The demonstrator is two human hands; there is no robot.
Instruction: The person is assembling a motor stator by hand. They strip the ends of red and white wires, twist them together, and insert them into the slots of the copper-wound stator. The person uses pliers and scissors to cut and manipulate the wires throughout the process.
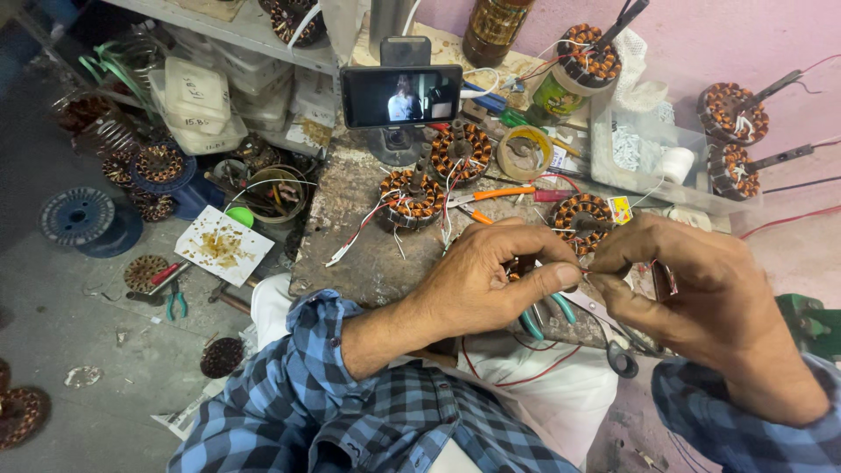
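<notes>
a person's left hand (486, 280) and right hand (679, 285) met fingertip to fingertip above a worn workbench (350, 228), both pinched shut on a thin red wire (585, 272) held between them, apparently mid-way through joining or twisting a lead; steady, fine pulling seemed needed next. three copper-wound stators (412, 197) lay on the bench nearby, two more at the wall. one phone (401, 96) stood propped behind.
</notes>
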